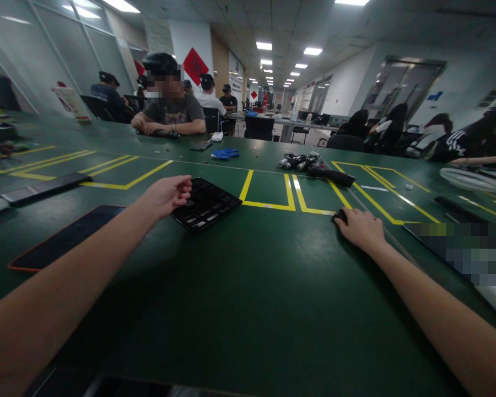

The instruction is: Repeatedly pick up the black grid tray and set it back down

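Note:
My left hand [171,194] is closed on the near-left edge of a flat black tray [209,203]. The tray has a grid of compartments, with some pale patches showing in it, and it sits tilted over the green table. My right hand [362,229] rests low over the table to the right, its fingers closed around a small dark object [339,215]. What kind of object that is cannot be made out. Left of my left forearm lies a dark tablet-like slab [66,238] with an orange edge.
Yellow tape [268,206] marks boxes across the green table [256,298]. Beyond them lie a blue glove [225,154] and a cluster of black and silver parts [300,161]. A long dark bar [45,187] lies left. Across the table sits a person [169,102]; others sit farther back.

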A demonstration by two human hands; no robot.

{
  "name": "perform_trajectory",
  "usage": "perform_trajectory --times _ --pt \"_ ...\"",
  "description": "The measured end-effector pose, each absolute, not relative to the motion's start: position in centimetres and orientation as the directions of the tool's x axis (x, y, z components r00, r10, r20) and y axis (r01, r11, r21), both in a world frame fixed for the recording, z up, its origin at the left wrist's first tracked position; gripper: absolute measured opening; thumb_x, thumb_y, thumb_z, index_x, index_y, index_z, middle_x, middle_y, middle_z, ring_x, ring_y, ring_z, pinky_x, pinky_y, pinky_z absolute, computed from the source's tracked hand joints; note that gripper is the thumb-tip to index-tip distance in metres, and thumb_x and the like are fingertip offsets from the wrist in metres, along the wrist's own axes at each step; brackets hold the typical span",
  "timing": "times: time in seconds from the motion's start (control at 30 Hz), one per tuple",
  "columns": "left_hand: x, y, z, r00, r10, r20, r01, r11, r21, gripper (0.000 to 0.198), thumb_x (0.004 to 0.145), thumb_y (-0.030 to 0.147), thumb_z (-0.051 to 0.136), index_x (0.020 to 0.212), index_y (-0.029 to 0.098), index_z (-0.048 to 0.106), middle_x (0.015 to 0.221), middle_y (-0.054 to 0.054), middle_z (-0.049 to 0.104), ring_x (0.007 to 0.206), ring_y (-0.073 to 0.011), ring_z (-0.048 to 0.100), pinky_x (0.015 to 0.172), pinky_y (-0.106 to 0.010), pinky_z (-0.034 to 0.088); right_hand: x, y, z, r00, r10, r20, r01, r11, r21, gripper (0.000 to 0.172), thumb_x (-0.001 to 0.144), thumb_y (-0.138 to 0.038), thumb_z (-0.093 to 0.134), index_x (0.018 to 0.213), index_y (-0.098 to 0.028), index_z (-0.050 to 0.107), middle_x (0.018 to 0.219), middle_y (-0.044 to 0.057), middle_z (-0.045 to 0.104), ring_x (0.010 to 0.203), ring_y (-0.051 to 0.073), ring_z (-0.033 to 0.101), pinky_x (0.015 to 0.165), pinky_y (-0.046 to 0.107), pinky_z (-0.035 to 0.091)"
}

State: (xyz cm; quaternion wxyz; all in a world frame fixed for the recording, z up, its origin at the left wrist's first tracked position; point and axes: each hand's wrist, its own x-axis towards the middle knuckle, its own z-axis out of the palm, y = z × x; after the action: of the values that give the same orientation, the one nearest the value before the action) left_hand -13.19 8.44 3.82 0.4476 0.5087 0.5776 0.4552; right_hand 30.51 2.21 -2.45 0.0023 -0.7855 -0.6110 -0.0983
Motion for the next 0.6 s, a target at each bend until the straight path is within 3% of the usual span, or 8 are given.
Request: perform_trajectory --times 0.03,0.1,0.27,0.47,0.6 --pt "-13.9 8.7 3.7 -0.091 0.996 0.008 0.401 0.029 0.916 0.023 0.080 0.032 0.057 0.066 0.015 0.049 0.054 0.003 0.041 0.049 -0.0090 0.039 0.042 -0.018 0.026 30.6 2.2 -2.4 0.232 0.961 0.152 0.963 -0.249 0.104 0.050 0.086 -0.046 0.031 0.121 -0.016 0.048 0.121 0.017 0.054 0.107 0.034 0.050 0.084 0.053 0.041" --pt "-15.0 9.0 3.2 -0.065 0.995 0.078 0.739 -0.004 0.674 0.030 0.070 0.038 0.069 0.063 0.014 0.051 0.051 0.003 0.039 0.056 -0.0112 0.043 0.047 -0.019 0.029 30.9 2.2 -2.4 0.229 0.964 0.137 0.968 -0.240 0.074 0.055 0.085 -0.049 0.032 0.125 -0.014 0.045 0.124 0.017 0.051 0.110 0.035 0.048 0.085 0.054 0.041" --pt "-15.6 9.7 2.4 0.024 1.000 -0.014 0.958 -0.019 0.288 0.044 0.070 0.053 0.063 0.050 0.016 0.048 0.045 0.002 0.038 0.064 -0.0169 0.051 0.060 -0.025 0.037 31.0 2.2 -2.3 0.232 0.966 0.114 0.971 -0.238 0.037 0.056 0.083 -0.050 0.033 0.124 -0.013 0.046 0.127 0.017 0.049 0.114 0.035 0.044 0.089 0.054 0.039" --pt "-15.4 9.6 2.2 0.056 0.998 0.005 0.990 -0.056 0.129 0.050 0.068 0.062 0.058 0.050 0.017 0.044 0.048 0.001 0.041 0.066 -0.0191 0.053 0.065 -0.030 0.040 31.1 2.1 -2.4 0.264 0.955 0.133 0.963 -0.268 0.019 0.050 0.084 -0.045 0.035 0.120 -0.015 0.049 0.128 0.017 0.048 0.114 0.036 0.043 0.088 0.054 0.039" --pt "-14.6 8.9 1.8 0.044 0.990 0.135 0.986 -0.065 0.153 0.045 0.071 0.059 0.056 0.061 0.016 0.047 0.056 -0.001 0.047 0.067 -0.0192 0.053 0.063 -0.030 0.041 30.5 2.0 -2.4 0.266 0.953 0.145 0.964 -0.260 -0.057 0.045 0.084 -0.040 0.040 0.120 -0.016 0.051 0.124 0.015 0.053 0.113 0.036 0.044 0.085 0.053 0.042"
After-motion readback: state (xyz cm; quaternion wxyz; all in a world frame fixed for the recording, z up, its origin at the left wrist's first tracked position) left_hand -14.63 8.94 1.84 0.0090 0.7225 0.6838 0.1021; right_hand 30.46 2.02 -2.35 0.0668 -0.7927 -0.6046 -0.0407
